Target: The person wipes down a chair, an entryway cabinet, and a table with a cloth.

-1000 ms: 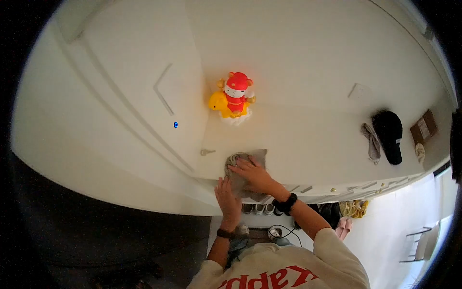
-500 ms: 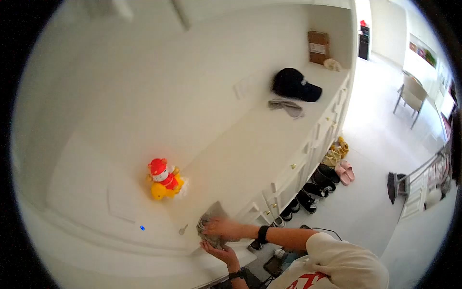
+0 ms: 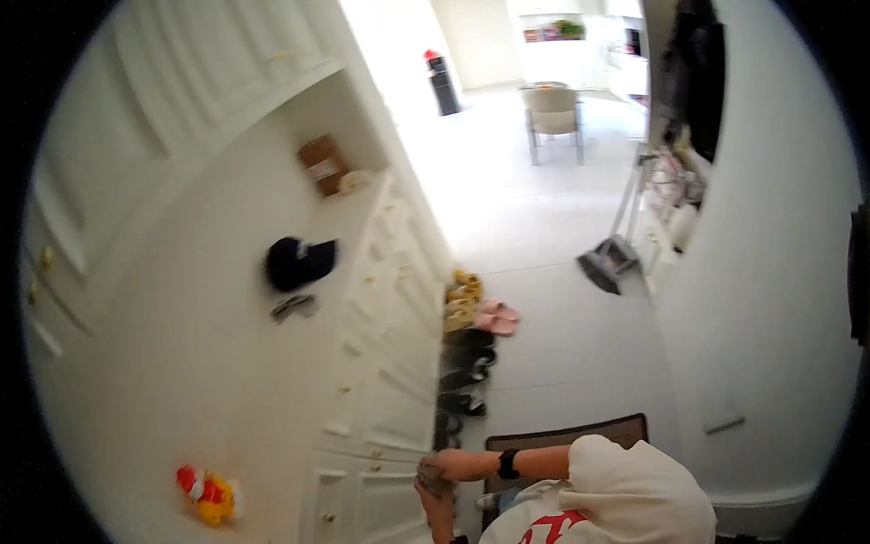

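A bunched grey cloth (image 3: 432, 478) is between my two hands, in front of the white shoe cabinet (image 3: 331, 399). My right hand (image 3: 448, 465), with a black band on its wrist, is closed over the cloth from above. My left hand (image 3: 437, 501) grips it from below, its fingers partly blurred. Much of the cloth is hidden by the fingers. On the cabinet top at the lower left sits a red and yellow figurine (image 3: 210, 494). Farther along lie a dark cap (image 3: 299, 263) and another grey cloth (image 3: 294, 308).
Several shoes (image 3: 467, 376) line the cabinet's foot, with pink slippers (image 3: 497, 317) beside them. A doormat (image 3: 580, 433) lies on the floor. A broom and dustpan (image 3: 612, 263) stand by the right wall. A cardboard box (image 3: 323, 166) is in the cabinet's far corner; a chair (image 3: 553, 113) stands beyond.
My view has turned right, towards the hallway. My hands have lifted the grey cloth off the cabinet top and now hold it bunched beside the cabinet front.
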Tool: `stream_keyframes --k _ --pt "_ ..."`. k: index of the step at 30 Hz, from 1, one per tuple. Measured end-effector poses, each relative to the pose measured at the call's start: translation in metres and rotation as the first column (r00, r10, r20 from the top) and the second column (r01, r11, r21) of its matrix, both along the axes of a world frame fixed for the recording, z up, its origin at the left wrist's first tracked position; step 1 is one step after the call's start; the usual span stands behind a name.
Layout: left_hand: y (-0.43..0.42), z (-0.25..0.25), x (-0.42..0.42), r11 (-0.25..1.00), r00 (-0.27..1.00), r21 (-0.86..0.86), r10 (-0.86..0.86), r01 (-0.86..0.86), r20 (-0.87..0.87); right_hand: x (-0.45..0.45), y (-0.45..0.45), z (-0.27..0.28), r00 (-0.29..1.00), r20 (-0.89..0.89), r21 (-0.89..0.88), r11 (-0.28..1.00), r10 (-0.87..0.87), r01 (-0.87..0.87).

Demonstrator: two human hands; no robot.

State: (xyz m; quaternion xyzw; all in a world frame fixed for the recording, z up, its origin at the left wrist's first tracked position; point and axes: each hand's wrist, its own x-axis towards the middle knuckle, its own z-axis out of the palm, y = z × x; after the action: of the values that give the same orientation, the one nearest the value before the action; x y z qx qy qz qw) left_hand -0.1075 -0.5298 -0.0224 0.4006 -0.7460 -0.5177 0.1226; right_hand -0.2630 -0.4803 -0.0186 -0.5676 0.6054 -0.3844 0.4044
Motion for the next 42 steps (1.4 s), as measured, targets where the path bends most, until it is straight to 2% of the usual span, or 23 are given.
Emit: stream_keyframes --k 3,6,7,8,10,12,13,14,15,16,17,18,19,21,22,23,25,29,32,35,38,39,42 --pt "0.061 -0.033 -0.050 0.964 0.970 -0.114 -0.243 0.239 -0.025 -0.053 0.104 -0.004 0.975 0.108 0.127 0.976 -0.194 0.180" --pt "0.125 -0.012 -0.100 0.897 0.889 0.057 -0.424 0.439 -0.172 -0.071 0.188 -0.015 0.935 0.169 0.141 0.946 -0.312 0.291" --pt "0.133 -0.036 -0.113 0.867 0.841 -0.081 -0.497 0.492 -0.215 -0.081 0.220 0.008 0.912 0.200 0.130 0.933 -0.357 0.336" --pt "0.152 -0.021 -0.121 0.827 0.801 0.001 -0.544 0.562 -0.250 -0.090 0.252 0.032 0.888 0.226 0.121 0.916 -0.401 0.383" --pt "0.200 0.027 -0.158 0.717 0.719 0.156 -0.609 0.680 -0.335 -0.102 0.312 0.056 0.872 0.146 -0.004 0.881 -0.468 0.474" --pt "0.233 0.040 -0.182 0.665 0.659 0.093 -0.695 0.741 -0.288 -0.115 0.358 0.058 0.845 -0.111 -0.176 0.847 -0.523 0.502" --pt "0.246 0.051 -0.195 0.623 0.621 0.087 -0.739 0.777 -0.262 -0.122 0.379 0.084 0.819 -0.123 -0.073 0.828 -0.560 0.555" --pt "0.263 0.062 -0.204 0.647 0.639 0.054 -0.730 0.761 -0.242 -0.123 0.403 0.121 0.799 -0.130 0.031 0.803 -0.587 0.595" --pt "0.280 0.073 -0.213 0.670 0.657 0.021 -0.721 0.742 -0.222 -0.120 0.426 0.146 0.701 -0.091 -0.195 0.703 -0.707 0.684" --pt "0.298 0.084 -0.221 0.620 0.613 0.079 -0.733 0.780 -0.295 -0.114 0.452 0.172 0.589 -0.018 -0.397 0.547 -0.808 0.737" --pt "0.314 0.090 -0.229 0.563 0.569 0.136 -0.736 0.815 -0.367 -0.104 0.480 0.214 0.564 0.145 -0.462 0.449 -0.813 0.765" --pt "0.328 0.093 -0.237 0.533 0.576 0.219 -0.751 0.817 -0.323 -0.091 0.502 0.242 0.566 0.303 -0.546 0.348 -0.767 0.762" --pt "0.340 0.092 -0.239 0.497 0.575 0.305 -0.770 0.813 -0.277 -0.074 0.522 0.257 0.618 0.446 -0.643 0.248 -0.648 0.724" --pt "0.350 0.048 -0.254 0.348 0.435 0.303 -0.850 0.887 -0.298 -0.046 0.565 0.301 0.707 0.257 -0.804 0.260 -0.659 0.535" --pt "0.356 0.031 -0.264 0.259 0.350 0.297 -0.882 0.919 -0.315 -0.028 0.588 0.318 0.717 0.154 -0.817 0.320 -0.680 0.479" --pt "0.367 0.033 -0.270 0.189 0.288 0.329 -0.914 0.925 -0.286 -0.018 0.599 0.331 0.720 0.022 -0.842 0.376 -0.693 0.387" --pt "0.388 0.029 -0.281 0.082 0.178 0.353 -0.952 0.932 -0.250 -0.013 0.604 0.342 0.688 -0.097 -0.856 0.413 -0.719 0.312" --pt "0.416 0.011 -0.312 -0.129 -0.010 0.382 -0.955 0.915 -0.297 -0.043 0.596 0.348 0.644 -0.175 -0.861 0.433 -0.745 0.267" --pt "0.417 -0.003 -0.350 -0.232 -0.149 0.201 -0.922 0.952 -0.357 -0.089 0.579 0.350 0.650 -0.211 -0.865 0.449 -0.730 0.224" --pt "0.403 0.000 -0.403 -0.233 -0.177 0.179 -0.943 0.956 -0.281 -0.147 0.563 0.354 0.675 -0.261 -0.852 0.493 -0.690 0.175" --pt "0.378 0.018 -0.465 -0.127 -0.108 0.094 -0.977 0.987 -0.183 -0.211 0.543 0.361 0.721 -0.318 -0.838 0.538 -0.616 0.090" --pt "0.366 0.011 -0.485 -0.080 -0.063 0.070 -0.974 0.994 -0.216 -0.232 0.536 0.364 0.738 -0.336 -0.834 0.548 -0.586 0.056" --pt "0.336 -0.002 -0.533 0.176 0.231 0.190 -0.916 0.966 -0.327 -0.292 0.509 0.367 0.769 -0.387 -0.819 0.573 -0.508 -0.033"
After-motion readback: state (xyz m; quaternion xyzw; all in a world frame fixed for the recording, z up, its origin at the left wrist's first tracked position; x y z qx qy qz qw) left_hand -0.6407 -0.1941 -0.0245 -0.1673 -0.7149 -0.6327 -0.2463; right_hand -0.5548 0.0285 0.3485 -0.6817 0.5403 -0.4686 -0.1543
